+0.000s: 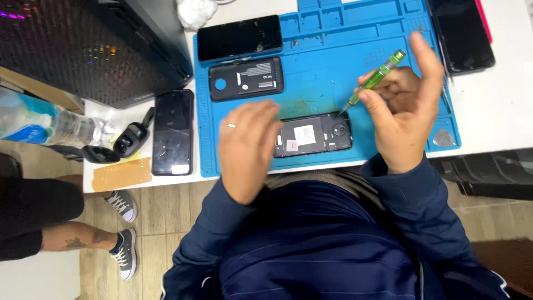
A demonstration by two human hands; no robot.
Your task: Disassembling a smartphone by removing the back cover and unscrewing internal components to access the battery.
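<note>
The left hand (248,149) covers the left end of the opened black phone with its back removed (313,134), so that end cannot be made out. The left palm is turned down with the fingers loosely curled, and whether they touch the phone is not clear. The phone lies flat with its long axis running from the left hand toward the right, its round camera at the end nearer the right hand.

The right hand (402,114) is raised on its wrist, thumb sticking up, fingers pinching a slim green-handled screwdriver (375,79). The tool slants, its tip pointing down at the phone's camera-end corner, the handle rising away beyond the fingers.

Both rest over a blue silicone work mat (327,66). Beyond the left hand lies a separate black back cover (246,78).
</note>
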